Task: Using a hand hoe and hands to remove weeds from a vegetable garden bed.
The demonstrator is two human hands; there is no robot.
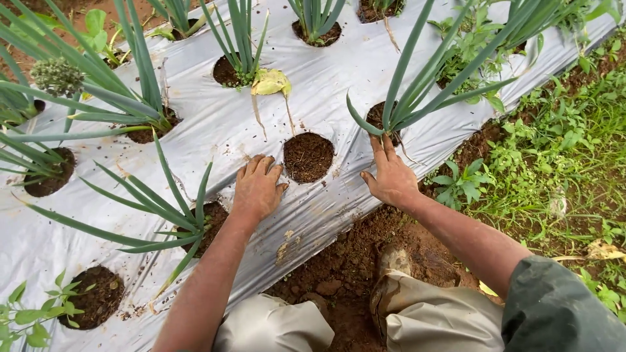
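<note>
At the bottom of the frame, nearest the camera, are the person's bent knees in light trousers (417,319) and a muddy boot (393,261) standing on the brown soil of the furrow.

Above them both arms reach up to the silver plastic sheet (339,78) that covers the bed. The left hand (257,189) lies flat on the sheet in the middle of the frame, fingers spread and open, with nothing in its grasp. The right hand (391,177) is also open and flat, and it holds nothing; its fingertips touch the base of a green onion plant (407,85) right of the centre.

Between the two hands is a round hole (308,156) in the sheet, filled only with dark soil, no plant and no weeds in it. A yellow wilted leaf (270,81) lies just above it.

Most other holes already have tall onion plants. In the lower left, one hole (98,296) has bare soil with a small weed beside it. Small weeds grow in the hole (456,65) in the upper right, so I judge the work there is not finished. Green weeds cover the ground at the right edge.
</note>
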